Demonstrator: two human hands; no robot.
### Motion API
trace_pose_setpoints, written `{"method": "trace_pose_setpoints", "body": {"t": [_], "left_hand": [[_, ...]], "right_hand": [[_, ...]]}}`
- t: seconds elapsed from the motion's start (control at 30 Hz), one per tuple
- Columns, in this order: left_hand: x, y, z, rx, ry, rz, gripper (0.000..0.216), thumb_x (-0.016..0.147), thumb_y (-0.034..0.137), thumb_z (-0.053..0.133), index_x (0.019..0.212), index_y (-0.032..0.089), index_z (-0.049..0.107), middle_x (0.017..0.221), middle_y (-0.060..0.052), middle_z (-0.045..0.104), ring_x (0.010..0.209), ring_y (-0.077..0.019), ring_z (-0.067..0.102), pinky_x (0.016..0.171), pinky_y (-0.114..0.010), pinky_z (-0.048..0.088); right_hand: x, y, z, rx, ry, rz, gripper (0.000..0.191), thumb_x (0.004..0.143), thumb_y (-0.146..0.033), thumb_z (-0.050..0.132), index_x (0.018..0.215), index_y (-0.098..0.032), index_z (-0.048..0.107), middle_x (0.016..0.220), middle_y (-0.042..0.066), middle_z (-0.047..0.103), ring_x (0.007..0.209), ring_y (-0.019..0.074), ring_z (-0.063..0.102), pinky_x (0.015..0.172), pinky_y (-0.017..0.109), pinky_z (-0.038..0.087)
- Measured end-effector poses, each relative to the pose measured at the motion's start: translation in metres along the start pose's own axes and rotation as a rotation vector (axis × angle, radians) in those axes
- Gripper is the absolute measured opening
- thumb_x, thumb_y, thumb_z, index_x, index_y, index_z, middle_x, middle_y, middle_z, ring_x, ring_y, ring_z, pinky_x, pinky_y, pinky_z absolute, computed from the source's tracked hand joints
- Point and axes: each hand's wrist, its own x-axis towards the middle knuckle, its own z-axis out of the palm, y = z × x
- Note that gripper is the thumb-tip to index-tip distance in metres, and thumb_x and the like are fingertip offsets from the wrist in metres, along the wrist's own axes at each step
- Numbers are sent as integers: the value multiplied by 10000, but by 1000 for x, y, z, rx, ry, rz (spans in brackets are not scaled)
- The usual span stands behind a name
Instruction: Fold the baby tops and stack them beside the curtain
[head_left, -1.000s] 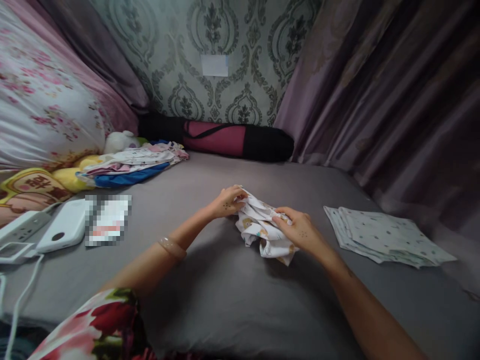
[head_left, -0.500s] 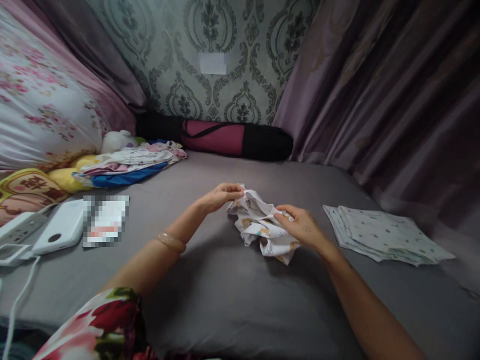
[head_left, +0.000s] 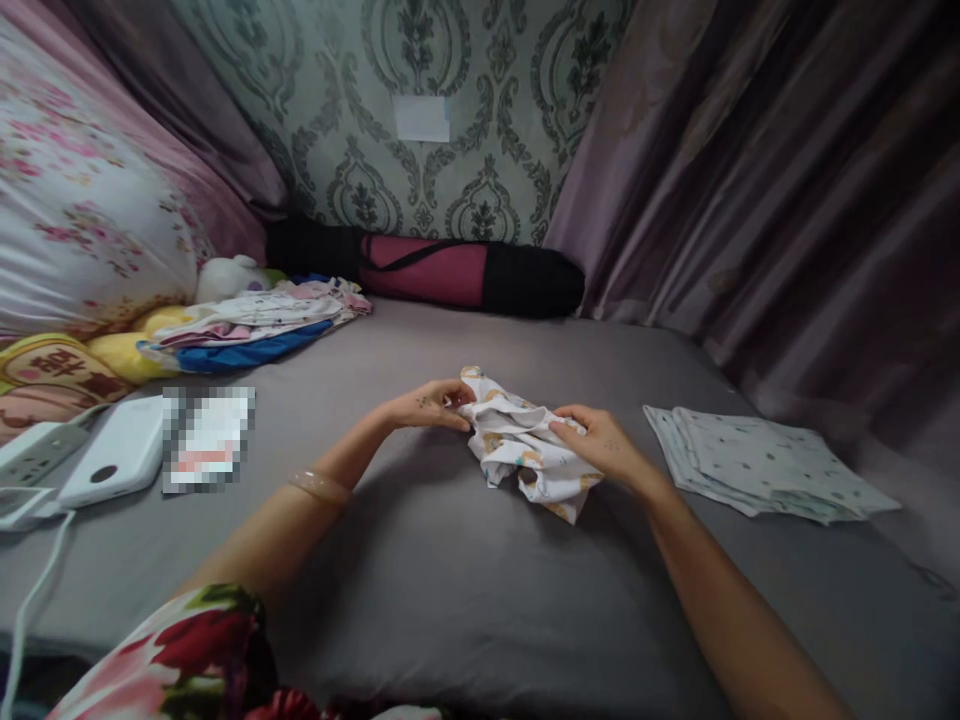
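A small white garment (head_left: 532, 460) with orange-brown and green prints lies bunched on the grey sheet, its neckline or opening edge facing up. At its left edge, my left hand (head_left: 431, 405) has curled fingers and the thumb pressed to the cloth; the fingertips are partly hidden. My right hand (head_left: 604, 445) pinches the right end of the upper edge between thumb and fingers. The lower part of the cloth hangs in loose folds toward me.
Folded pale printed cloths (head_left: 765, 465) lie to the right. Heaped clothes (head_left: 262, 320) and plush toys sit at the left, near a white power bank (head_left: 116, 450), a power strip (head_left: 37, 450) and a blurred-out item (head_left: 210, 440). A black-and-maroon roll bag (head_left: 427, 270) lies along the wall.
My left hand has shifted slightly left and down along the garment's edge, with its grip changed. A corner of the cloth now stands up above it. My right hand keeps its pinch.
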Motion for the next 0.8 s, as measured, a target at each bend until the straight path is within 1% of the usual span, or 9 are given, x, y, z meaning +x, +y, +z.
{"method": "trace_pose_setpoints", "body": {"t": [0.07,0.13,0.2,0.27,0.37,0.47,0.6,0.7,0.8], "left_hand": [[-2,-4,1,86,12,37,439,661,403,769,1012,169,649,897,-14,624,823,-149,531,737,-262,397],[-1,-8,3,96,50,44,347,728,429,704,943,159,664,826,-7,622,768,-138,525,703,-252,389],[1,-9,5,45,119,15,330,791,465,623,868,147,667,751,-5,613,692,-125,512,646,-242,379],[3,-8,6,-49,180,-15,368,812,497,581,860,142,665,721,-7,610,648,-121,508,601,-236,375],[4,1,5,-168,267,10,390,804,517,587,878,140,656,753,-15,622,672,-124,529,623,-237,409],[4,17,-1,-232,374,66,375,797,510,609,850,140,630,755,-13,607,684,-117,527,649,-235,431],[1,45,-17,-316,496,106,330,795,480,623,883,163,595,699,15,554,606,-95,491,557,-203,409],[-7,73,-36,-287,589,176,289,805,446,618,896,173,594,718,14,567,610,-89,500,541,-185,399],[-23,106,-63,-149,646,247,286,812,433,612,912,165,621,750,2,597,664,-102,538,576,-189,422]], "right_hand": [[1,0,0,-1,-1,-15,329,835,-409,553,1020,-183,705,984,64,735,895,227,666,786,328,488],[1,-1,-1,-8,-3,-19,327,832,-413,554,1010,-182,704,972,62,734,885,224,663,784,326,483],[0,-3,-3,-22,3,-7,328,829,-421,554,995,-180,703,953,60,733,866,219,660,774,320,479],[-1,-5,-7,-34,6,-6,314,826,-415,555,970,-180,707,929,54,732,843,211,656,753,306,475],[-2,-11,-15,-31,-18,-48,289,826,-399,559,934,-181,714,899,44,732,799,194,650,708,280,468],[-1,-23,-26,-28,-22,-98,279,822,-393,577,934,-181,720,877,33,732,770,181,644,687,266,463],[6,-49,-45,-36,-12,-177,276,827,-382,591,967,-188,727,883,24,733,769,174,639,697,263,462],[14,-71,-61,-11,29,-238,278,839,-400,586,969,-205,736,906,18,734,794,178,644,696,264,469],[21,-92,-83,54,34,-307,302,848,-440,582,992,-227,738,946,15,732,838,191,652,686,266,487]]}}
